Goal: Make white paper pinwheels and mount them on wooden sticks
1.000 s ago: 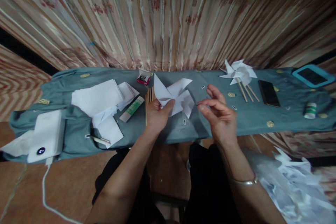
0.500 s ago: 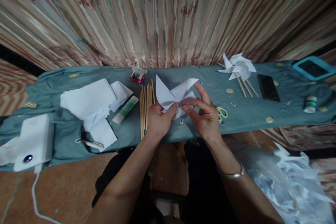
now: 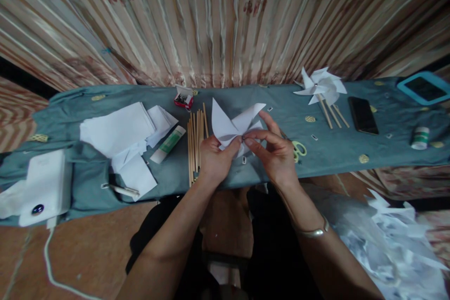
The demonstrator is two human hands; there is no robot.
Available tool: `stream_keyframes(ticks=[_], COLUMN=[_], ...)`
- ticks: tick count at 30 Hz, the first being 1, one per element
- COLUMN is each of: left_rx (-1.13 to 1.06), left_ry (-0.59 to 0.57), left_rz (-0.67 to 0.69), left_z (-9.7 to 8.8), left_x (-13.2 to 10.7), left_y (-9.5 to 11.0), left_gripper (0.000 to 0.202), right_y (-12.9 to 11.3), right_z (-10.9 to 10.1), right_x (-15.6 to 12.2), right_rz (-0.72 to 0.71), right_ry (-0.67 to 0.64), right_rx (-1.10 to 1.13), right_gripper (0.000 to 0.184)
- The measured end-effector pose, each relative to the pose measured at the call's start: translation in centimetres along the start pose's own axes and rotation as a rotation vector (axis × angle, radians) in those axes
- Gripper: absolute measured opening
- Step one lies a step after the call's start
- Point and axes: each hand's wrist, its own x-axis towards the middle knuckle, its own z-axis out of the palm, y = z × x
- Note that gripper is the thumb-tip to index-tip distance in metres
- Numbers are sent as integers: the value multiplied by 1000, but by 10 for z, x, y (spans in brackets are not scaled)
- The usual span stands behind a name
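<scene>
Wrinkled grey-green cloth lies beneath a pointed, folded paper pinwheel.

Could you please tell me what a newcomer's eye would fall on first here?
Probably the folded white paper pinwheel at the centre, held by the left hand, with the right hand's fingertips at its middle. Next might come the tall patterned curtain behind the cloth-covered table, then the pinwheels on sticks lying at right, beside a dark phone.

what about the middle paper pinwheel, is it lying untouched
No, the left hand holds the paper pinwheel and the right hand is at its centre.
</scene>
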Motion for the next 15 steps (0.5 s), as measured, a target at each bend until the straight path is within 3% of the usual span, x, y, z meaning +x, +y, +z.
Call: stream_keyframes(ticks=[15], left_rx=[6], left_ry=[0], left_rz=[17], left_z=[-2], left_x=[0], left_y=[-3], left_gripper=[9], right_y=[1], right_z=[0], right_x=[0], right_rz=[-5], right_ry=[-17], right_rx=[-19], right_gripper=[4])
